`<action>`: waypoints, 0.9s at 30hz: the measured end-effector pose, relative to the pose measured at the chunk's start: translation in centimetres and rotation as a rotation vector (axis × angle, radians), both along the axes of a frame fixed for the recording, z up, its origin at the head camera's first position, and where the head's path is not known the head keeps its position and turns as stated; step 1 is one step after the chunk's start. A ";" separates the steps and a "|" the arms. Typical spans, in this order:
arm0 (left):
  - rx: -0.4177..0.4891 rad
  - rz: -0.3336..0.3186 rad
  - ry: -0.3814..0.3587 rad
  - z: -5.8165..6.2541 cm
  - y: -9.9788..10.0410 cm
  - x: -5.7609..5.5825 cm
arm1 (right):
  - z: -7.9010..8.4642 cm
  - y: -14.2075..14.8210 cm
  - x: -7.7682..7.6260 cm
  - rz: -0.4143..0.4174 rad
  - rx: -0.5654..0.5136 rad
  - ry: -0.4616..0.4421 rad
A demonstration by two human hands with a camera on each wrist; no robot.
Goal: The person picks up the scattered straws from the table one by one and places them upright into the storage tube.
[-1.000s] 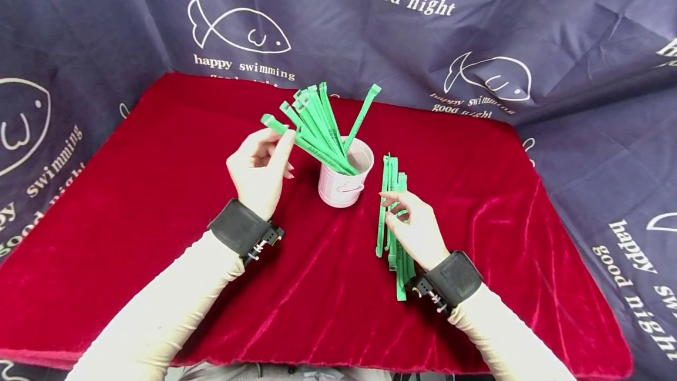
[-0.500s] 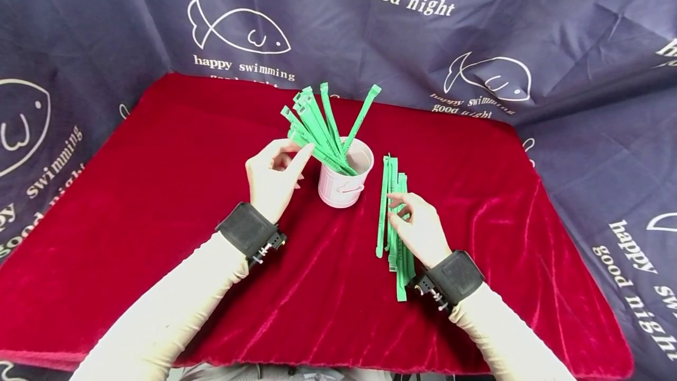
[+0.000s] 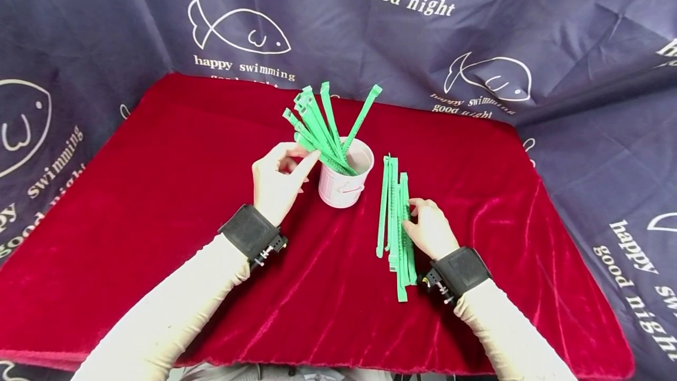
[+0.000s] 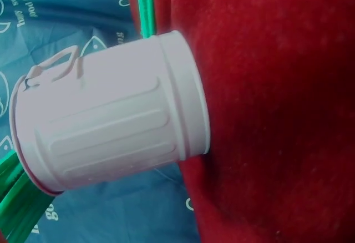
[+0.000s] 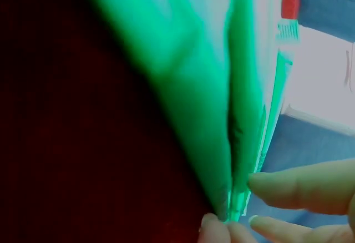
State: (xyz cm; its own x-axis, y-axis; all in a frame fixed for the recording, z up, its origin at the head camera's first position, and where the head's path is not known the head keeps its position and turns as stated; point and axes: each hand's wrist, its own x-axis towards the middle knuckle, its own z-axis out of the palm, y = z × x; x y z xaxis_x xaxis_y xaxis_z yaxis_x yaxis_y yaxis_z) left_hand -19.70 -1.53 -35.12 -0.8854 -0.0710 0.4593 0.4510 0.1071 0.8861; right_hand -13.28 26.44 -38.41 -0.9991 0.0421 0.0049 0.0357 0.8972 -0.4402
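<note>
A small pale pink bucket [image 3: 341,190] with side handles holds several slim green packets [image 3: 319,122], sealed flat at their ends and leaning mostly left. My left hand [image 3: 277,178] is at the bucket's left rim, thumb and forefinger pinching the lowest leaning packet. In the left wrist view the bucket's ribbed wall [image 4: 111,110] fills the middle; the left fingers are hardly seen there. To the right, more green packets [image 3: 394,216] lie side by side on the cloth. My right hand [image 3: 433,228] is at that row's right edge, thumb and fingertips around the outermost packet, seen close in the right wrist view [image 5: 188,99].
Red velvet cloth [image 3: 211,287] covers the table. A dark blue curtain [image 3: 338,28] with white fish and lettering hangs behind and at both sides. One packet [image 3: 365,113] in the bucket leans the other way, to the right.
My left hand has moved right and down toward the bucket, bringing its packet in with the others. My right hand has shifted from over the middle of the row to its right edge.
</note>
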 end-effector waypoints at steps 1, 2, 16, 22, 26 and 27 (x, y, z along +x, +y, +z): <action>-0.007 -0.003 -0.002 -0.1 0.0 0.0 | 0.0 0.1 0.0 0.001 0.001 -0.008; -0.012 -0.007 -0.007 -0.2 0.0 0.0 | 0.1 0.1 0.0 0.002 0.001 -0.018; -0.107 -0.172 -0.127 -0.5 0.3 0.3 | 0.3 0.2 -0.1 -0.046 -0.166 -0.168; -0.187 -0.243 -0.132 -0.3 0.5 0.7 | 0.4 0.2 0.0 -0.064 -0.242 -0.175; -0.249 -0.266 -0.135 -0.2 0.6 0.8 | 0.5 0.2 0.0 -0.069 -0.298 -0.148; -0.261 -0.272 -0.142 -0.2 0.6 0.8 | 0.5 0.2 0.0 -0.070 -0.307 -0.138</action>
